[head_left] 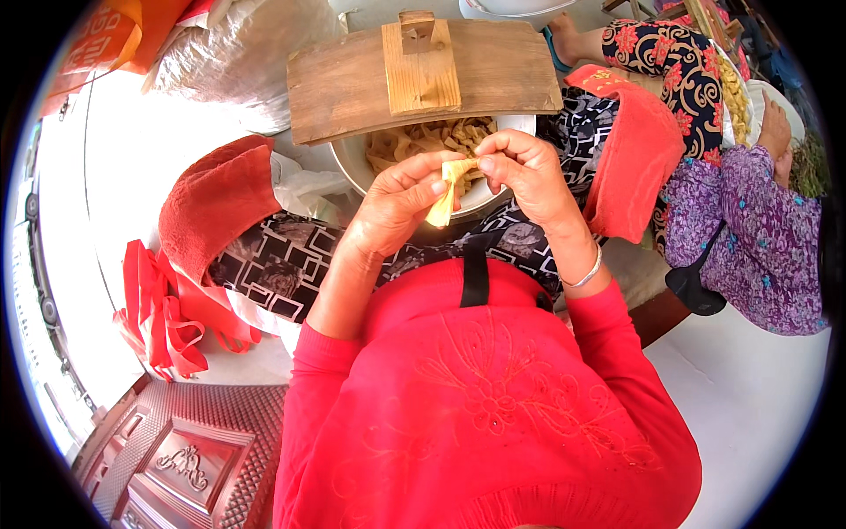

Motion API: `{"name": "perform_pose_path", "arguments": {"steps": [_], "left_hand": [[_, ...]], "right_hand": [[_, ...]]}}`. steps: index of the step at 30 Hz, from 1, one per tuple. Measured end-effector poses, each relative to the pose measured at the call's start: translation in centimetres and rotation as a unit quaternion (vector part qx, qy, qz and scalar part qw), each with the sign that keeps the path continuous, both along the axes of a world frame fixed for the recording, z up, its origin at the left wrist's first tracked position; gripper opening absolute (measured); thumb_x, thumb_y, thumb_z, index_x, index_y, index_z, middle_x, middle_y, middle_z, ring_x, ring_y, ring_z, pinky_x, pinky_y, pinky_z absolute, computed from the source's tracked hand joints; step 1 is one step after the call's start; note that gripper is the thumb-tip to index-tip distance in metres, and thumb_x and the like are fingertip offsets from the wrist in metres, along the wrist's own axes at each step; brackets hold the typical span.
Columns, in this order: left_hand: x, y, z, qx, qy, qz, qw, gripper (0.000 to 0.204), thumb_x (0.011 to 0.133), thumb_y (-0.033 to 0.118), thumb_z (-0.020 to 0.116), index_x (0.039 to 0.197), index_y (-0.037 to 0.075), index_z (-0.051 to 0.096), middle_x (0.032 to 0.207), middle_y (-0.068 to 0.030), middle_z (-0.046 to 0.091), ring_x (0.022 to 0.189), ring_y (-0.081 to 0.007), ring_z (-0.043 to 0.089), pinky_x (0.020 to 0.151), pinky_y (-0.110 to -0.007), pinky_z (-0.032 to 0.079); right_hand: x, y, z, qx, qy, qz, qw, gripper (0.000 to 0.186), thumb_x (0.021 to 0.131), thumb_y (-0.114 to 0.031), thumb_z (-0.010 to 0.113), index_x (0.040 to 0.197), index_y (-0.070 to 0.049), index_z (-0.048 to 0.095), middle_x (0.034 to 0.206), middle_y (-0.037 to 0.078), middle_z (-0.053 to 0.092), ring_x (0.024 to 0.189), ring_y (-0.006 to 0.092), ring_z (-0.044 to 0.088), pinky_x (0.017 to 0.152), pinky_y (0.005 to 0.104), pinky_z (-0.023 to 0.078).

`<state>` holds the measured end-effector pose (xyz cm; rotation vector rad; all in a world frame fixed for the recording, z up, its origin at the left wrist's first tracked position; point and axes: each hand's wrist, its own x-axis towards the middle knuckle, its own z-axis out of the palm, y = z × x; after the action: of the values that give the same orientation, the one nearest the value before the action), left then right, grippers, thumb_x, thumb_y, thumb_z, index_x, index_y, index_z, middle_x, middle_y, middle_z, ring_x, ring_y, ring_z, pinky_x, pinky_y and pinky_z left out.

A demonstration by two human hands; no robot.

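1. The left forearm [344, 286] is rising from the lower edge and slanting inward to the right.
2. The right forearm [577, 251] is mirroring it, slanting inward to the left.
3. Both elbows are bending, bringing the hands together ahead of the torso [476, 388].
4. The left hand [407, 189] is pinching, its thumb [429, 194] pointing toward the other hand.
5. The right hand [531, 175] is also pinching, its thumb and index finger [508, 139] closing just beside the left fingertips.
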<state>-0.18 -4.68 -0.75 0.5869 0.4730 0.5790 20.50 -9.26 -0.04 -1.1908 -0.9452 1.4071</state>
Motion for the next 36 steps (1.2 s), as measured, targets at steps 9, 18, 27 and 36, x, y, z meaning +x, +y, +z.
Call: {"name": "perform_pose_path", "arguments": {"steps": [9,18,27,36], "left_hand": [[0.6,-1.0,-1.8,0.124,0.147,0.066,0.979,0.011,0.092,0.008,0.06,0.103,0.004,0.06,0.084,0.0004,0.062,0.071,-0.0056,0.056,0.06,-0.02,0.045],[-0.6,-1.5,-0.7,0.181,0.176,0.126,0.959,0.018,0.093,0.004,0.058,0.11,0.003,0.061,0.096,0.0005,0.064,0.081,-0.0054,0.057,0.07,-0.02,0.047],[-0.9,-1.6,0.4,0.216,0.261,0.257,0.905,0.021,0.093,0.009,0.058,0.112,0.0,0.059,0.097,-0.0034,0.061,0.086,-0.0131,0.057,0.078,-0.027,0.047],[0.7,-2.8,-0.9,0.187,0.213,0.248,0.926,0.02,0.098,0.012,0.05,0.109,-0.002,0.059,0.072,-0.0027,0.06,0.055,-0.0078,0.054,0.047,-0.023,0.045]], "right_hand": [[-2.8,-1.2,0.1,-0.041,-0.05,-0.001,0.998,0.009,0.087,-0.006,0.067,0.091,-0.001,0.061,0.074,-0.003,0.059,0.063,0.0025,0.049,0.055,0.0187,0.04],[-4.8,0.1,2.9,0.27,-0.309,-0.017,0.912,0.014,0.078,0.004,0.069,0.086,0.0,0.059,0.082,0.01,0.06,0.073,0.0221,0.06,0.064,0.0299,0.047],[-6.1,0.7,1.7,0.205,-0.203,-0.056,0.956,0.007,0.082,0.004,0.064,0.087,0.002,0.059,0.084,0.009,0.061,0.076,0.0188,0.06,0.068,0.0288,0.049],[-6.2,0.5,0.1,0.14,-0.21,-0.036,0.967,0.021,0.083,-0.001,0.068,0.102,0.001,0.059,0.085,0.008,0.062,0.072,0.0131,0.063,0.064,0.0259,0.052]]}}
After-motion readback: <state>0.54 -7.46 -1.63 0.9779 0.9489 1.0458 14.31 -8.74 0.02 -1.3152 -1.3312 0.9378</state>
